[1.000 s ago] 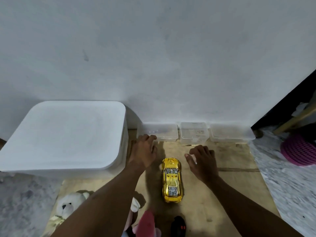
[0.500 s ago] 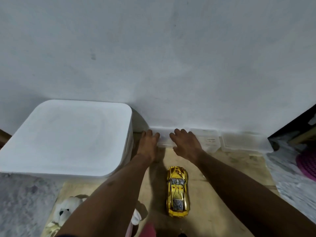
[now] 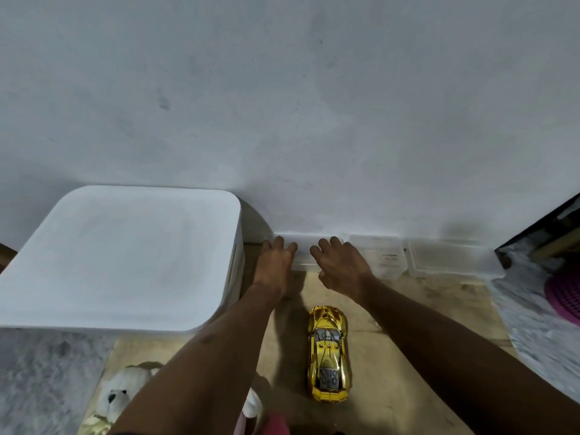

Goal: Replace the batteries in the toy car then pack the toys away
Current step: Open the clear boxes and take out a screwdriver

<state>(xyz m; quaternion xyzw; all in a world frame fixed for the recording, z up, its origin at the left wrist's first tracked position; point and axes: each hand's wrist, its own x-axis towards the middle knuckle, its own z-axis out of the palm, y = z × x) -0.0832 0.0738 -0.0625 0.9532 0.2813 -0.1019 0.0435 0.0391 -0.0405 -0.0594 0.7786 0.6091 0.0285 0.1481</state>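
A shiny gold toy car (image 3: 328, 354) lies on the wooden board, nose pointing to the wall. Beyond it, against the wall, stands a small clear plastic box (image 3: 303, 255). My left hand (image 3: 275, 265) reaches to the box's left end and my right hand (image 3: 340, 265) lies over its right end. Both hands have fingers spread on the box, and how firmly they hold it is not visible. A white plush bear (image 3: 125, 392) lies at the lower left, partly behind my left forearm.
A large white lidded bin (image 3: 122, 255) stands at the left. Two more clear boxes, one in the middle (image 3: 381, 255) and one further right (image 3: 452, 257), line the wall. A pink basket (image 3: 565, 293) sits on the grey rug at the right. Something pink (image 3: 273, 423) shows at the bottom edge.
Both hands went forward past the car to the leftmost clear box at the wall; the right hand swung left onto it. My head moved forward. The car stayed put.
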